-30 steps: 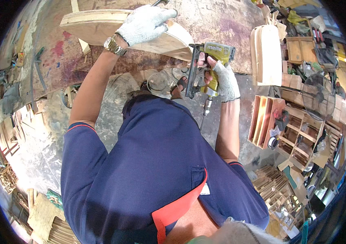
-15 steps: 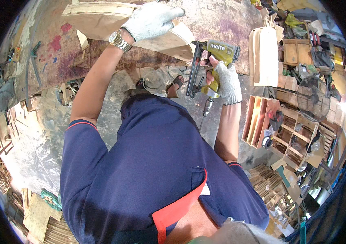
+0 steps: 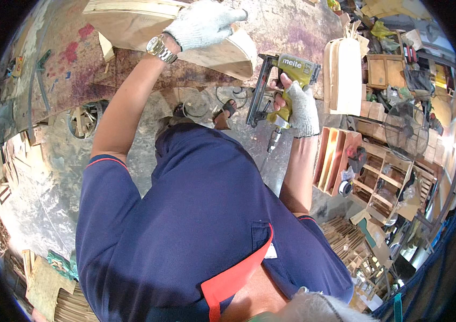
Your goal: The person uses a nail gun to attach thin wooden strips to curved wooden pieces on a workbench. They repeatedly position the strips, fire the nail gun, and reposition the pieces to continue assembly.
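1. The left hand point(image 3: 205, 22), in a knit work glove, lies flat with its fingers spread on top of a curved wooden piece point(image 3: 222, 51); it presses down on the wood and does not grip it.
2. A metal watch point(image 3: 160, 49) sits on the left wrist, just behind the glove.
3. The wooden piece rests on a stained workbench point(image 3: 67, 70), and its rounded end pokes out past the left hand toward the right hand.
4. The right hand point(image 3: 298, 107), also gloved, is closed around the handle of a yellow-green nail gun point(image 3: 281, 86); the thumb rests up along the gun's body.
5. The gun hangs clear of the wood, just to the right of the rounded end, with its dark magazine point(image 3: 256, 96) slanting down on the side nearest the wood.
6. An air fitting point(image 3: 274, 140) hangs below the right hand, under the handle.
7. Past the right hand, to its outer side, stand pale bent-wood panels point(image 3: 344, 75) and a reddish wooden rack point(image 3: 338, 161).
8. Between and below both hands, the person's navy shirt point(image 3: 195, 214) fills the middle, and a sandalled foot point(image 3: 227, 110) shows on the floor under the bench edge.
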`<action>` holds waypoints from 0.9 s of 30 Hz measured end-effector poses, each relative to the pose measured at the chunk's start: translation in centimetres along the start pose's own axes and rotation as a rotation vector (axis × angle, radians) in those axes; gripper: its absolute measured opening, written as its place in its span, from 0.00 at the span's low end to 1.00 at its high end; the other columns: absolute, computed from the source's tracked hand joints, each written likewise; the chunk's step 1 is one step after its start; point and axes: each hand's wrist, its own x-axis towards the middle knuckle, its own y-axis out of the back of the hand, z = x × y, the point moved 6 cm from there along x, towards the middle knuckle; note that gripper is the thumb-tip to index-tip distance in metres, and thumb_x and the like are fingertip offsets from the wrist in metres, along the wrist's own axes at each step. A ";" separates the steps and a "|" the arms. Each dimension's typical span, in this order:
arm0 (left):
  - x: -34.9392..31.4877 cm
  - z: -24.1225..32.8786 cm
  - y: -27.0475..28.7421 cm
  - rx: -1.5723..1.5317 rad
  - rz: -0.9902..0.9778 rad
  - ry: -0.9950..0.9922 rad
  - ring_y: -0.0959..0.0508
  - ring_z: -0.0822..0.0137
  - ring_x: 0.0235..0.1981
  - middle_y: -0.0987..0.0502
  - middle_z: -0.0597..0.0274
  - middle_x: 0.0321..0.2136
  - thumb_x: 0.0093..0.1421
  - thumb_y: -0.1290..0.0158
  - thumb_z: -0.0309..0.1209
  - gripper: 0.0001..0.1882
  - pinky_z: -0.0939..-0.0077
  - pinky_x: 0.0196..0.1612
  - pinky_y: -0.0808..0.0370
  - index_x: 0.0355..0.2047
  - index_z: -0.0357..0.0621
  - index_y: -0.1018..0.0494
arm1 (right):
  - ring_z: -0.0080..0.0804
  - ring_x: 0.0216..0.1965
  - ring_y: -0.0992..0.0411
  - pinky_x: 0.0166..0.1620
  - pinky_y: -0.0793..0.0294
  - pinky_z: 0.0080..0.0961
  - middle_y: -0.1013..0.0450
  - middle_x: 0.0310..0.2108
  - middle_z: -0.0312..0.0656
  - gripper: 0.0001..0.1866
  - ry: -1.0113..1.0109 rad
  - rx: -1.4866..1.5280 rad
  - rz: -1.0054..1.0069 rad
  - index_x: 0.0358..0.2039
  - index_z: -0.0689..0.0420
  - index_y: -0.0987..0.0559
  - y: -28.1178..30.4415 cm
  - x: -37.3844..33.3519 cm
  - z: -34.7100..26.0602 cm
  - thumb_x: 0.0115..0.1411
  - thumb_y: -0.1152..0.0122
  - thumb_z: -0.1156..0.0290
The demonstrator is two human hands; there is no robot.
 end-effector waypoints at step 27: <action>-2.9 1.2 -1.2 0.053 -0.009 -0.049 0.21 0.52 0.45 0.21 0.56 0.40 0.59 0.43 0.32 0.21 0.55 0.50 0.26 0.54 0.49 0.28 | 0.19 0.16 0.35 0.20 0.34 0.19 0.19 0.33 0.47 0.12 0.137 -0.133 0.049 0.49 0.64 0.22 -2.1 -2.1 -2.3 0.66 0.43 0.77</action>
